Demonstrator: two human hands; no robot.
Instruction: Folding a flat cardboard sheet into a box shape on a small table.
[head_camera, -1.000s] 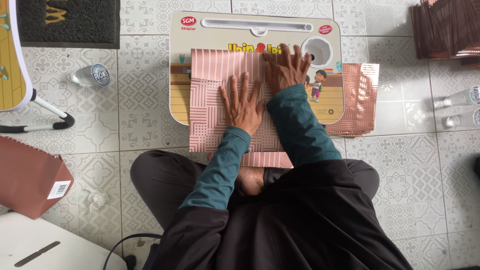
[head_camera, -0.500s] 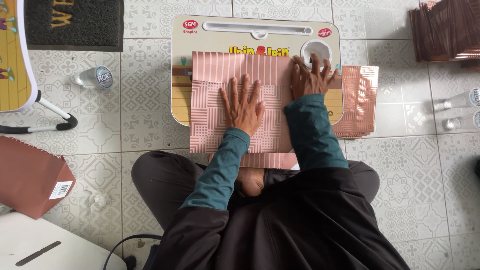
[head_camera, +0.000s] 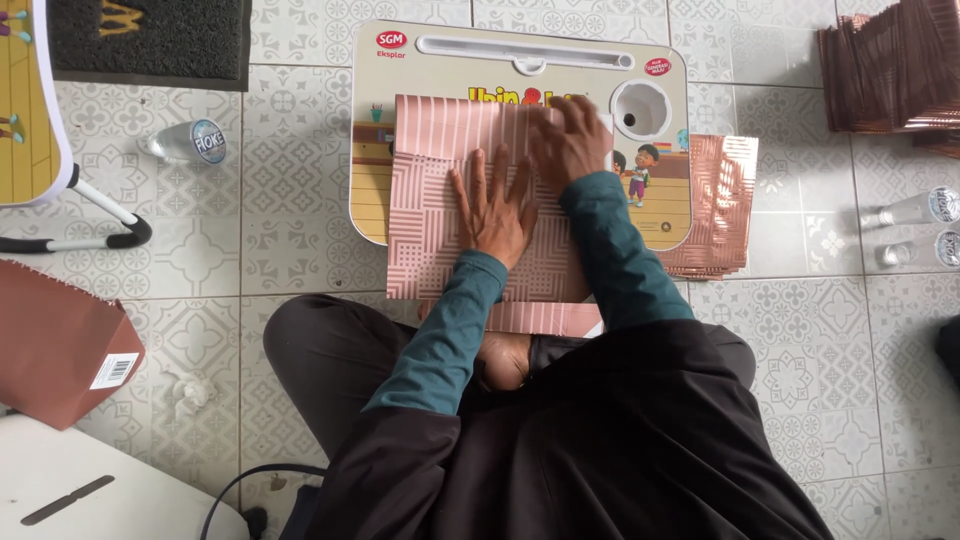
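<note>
left hand (head_camera: 495, 205): fingers spread flat, gripping nothing, pressing mid-sheet | right hand (head_camera: 570, 140): fingers loosely curled, palm down on the folded top edge, nearer it than the left | pink patterned paper sheet (head_camera: 430, 230): under both palms, long axis running away from the body, near end overhanging the surface (head_camera: 380, 75) | copper paper stack (head_camera: 722, 205): just right.
</note>
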